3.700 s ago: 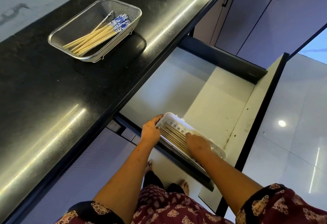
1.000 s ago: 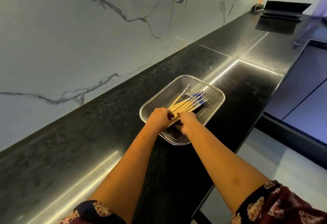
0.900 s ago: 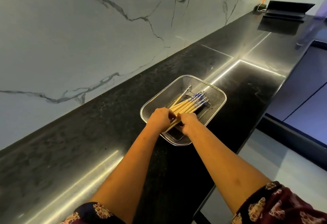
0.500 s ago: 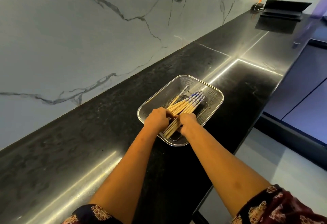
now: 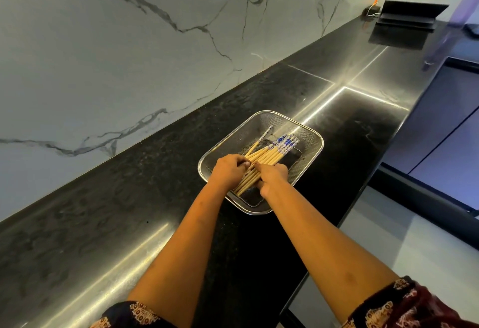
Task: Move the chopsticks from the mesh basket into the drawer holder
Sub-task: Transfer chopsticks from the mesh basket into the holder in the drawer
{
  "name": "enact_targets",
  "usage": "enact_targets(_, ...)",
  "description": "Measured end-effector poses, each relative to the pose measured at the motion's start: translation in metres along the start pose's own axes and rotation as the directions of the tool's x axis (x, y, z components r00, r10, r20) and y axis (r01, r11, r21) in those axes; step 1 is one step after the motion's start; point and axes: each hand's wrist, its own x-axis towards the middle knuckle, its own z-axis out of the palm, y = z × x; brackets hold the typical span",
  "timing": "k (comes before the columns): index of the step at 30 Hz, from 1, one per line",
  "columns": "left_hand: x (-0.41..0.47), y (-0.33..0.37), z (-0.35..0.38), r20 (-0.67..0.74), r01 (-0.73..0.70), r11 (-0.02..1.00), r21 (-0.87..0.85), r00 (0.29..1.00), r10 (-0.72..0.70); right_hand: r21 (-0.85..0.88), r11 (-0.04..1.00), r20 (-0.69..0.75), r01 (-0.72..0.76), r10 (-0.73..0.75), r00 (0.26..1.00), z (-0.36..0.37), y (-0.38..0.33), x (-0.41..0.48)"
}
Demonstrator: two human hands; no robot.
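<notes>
The person wears short sleeves of dark cloth printed with cream and tan motifs. The left sleeve (image 5: 129, 316) looks nearly black, the right sleeve (image 5: 407, 305) deep maroon. Both forearms are bare down to the left hand (image 5: 228, 169) and the right hand (image 5: 274, 175).

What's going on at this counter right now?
A person is gathering a bundle of chopsticks with both hands, the left hand and right hand gripping the plain ends. The bundle is inside the mesh basket on the black counter, not yet lifted out. The drawer holder is out of view.
</notes>
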Motion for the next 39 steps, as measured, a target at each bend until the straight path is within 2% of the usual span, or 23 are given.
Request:
enact_targets(11, -0.007, 0.003, 0.0, 0.052, -0.012, 1.0, 0.009, 0.999, 0.011, -0.038, 0.999, -0.059, -0.01, 0.008, 0.998, 0.0, 0.004, -0.001)
enact_targets(15, -0.009, 0.006, -0.001, 0.004, -0.023, 0.999, -0.023, 1.0, 0.023, -0.051, 0.999, -0.066, 0.007, -0.011, 0.998, -0.001, 0.004, -0.003)
enact_targets(18, -0.01, 0.012, 0.0, -0.037, -0.036, 0.997, -0.068, 0.999, 0.034, -0.025, 0.999, -0.023, 0.021, -0.022, 1.0, -0.001, 0.0, -0.008)
enact_targets(22, -0.013, 0.021, -0.005, -0.056, -0.02, 0.972, -0.236, 0.998, 0.007, 0.09, 0.996, 0.101, 0.005, -0.014, 0.995, -0.004, -0.011, -0.021)
enact_targets(24, -0.017, 0.024, -0.011, 0.028, 0.008, 0.96, -0.279, 1.0, 0.0, 0.152, 0.988, 0.139, 0.008, -0.03, 0.99, -0.008, -0.016, -0.025)
enact_targets(27, -0.03, 0.031, -0.022, 0.371, 0.154, 0.9, -0.407, 0.929, 0.009, 0.205, 0.979, 0.184, -0.001, -0.038, 0.982, -0.015, -0.023, -0.027)
enact_targets(28, -0.034, 0.033, -0.025, 0.416, 0.161, 0.896, -0.413, 0.909, 0.028, 0.225, 0.974, 0.208, -0.017, -0.031, 0.978, -0.018, -0.024, -0.029)
enact_targets(31, -0.042, 0.037, -0.031, 0.455, 0.134, 0.915, -0.381, 0.888, 0.059, 0.294, 0.953, 0.285, -0.069, -0.019, 0.958, -0.028, -0.027, -0.04)
enact_targets(34, -0.054, 0.044, -0.032, 0.48, 0.175, 0.909, -0.379, 0.877, 0.031, 0.357, 0.931, 0.317, -0.075, -0.045, 0.947, -0.05, -0.029, -0.044)
enact_targets(39, -0.081, 0.047, -0.033, 0.515, 0.194, 0.902, -0.386, 0.856, 0.037, 0.503, 0.864, 0.23, -0.018, -0.113, 0.967, -0.113, -0.045, -0.034)
